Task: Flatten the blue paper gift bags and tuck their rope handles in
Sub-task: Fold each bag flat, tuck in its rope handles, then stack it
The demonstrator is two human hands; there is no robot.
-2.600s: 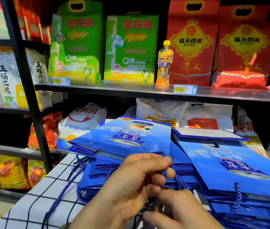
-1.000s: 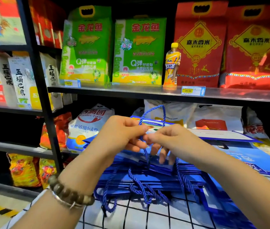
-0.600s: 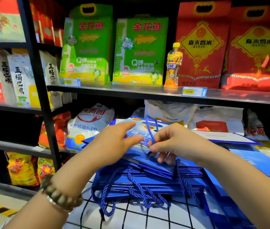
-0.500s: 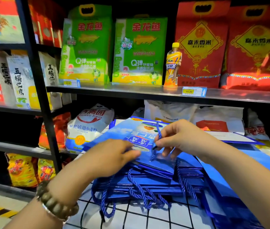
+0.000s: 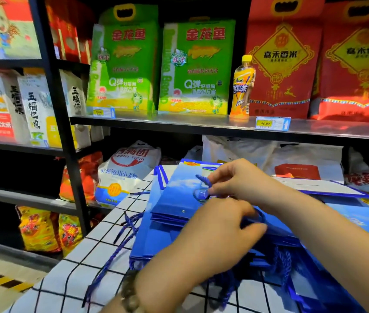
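While right hand [image 5: 242, 181] pinches rope handle [image 5: 202, 179], left hand [image 5: 219, 231] on blue bag [image 5: 174, 199], grip unclear.

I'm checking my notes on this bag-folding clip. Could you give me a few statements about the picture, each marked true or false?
1. The right hand pinches a blue rope handle. True.
2. The bags lie on a plain red cloth. False: the cloth is white with a black grid.
3. A yellow-capped bottle stands on the shelf between the green packs and the red packs. True.
4. The top bag stands upright and open. False: the top bag lies flat on the stack.
5. A bead bracelet sits on the wrist of the left hand. True.
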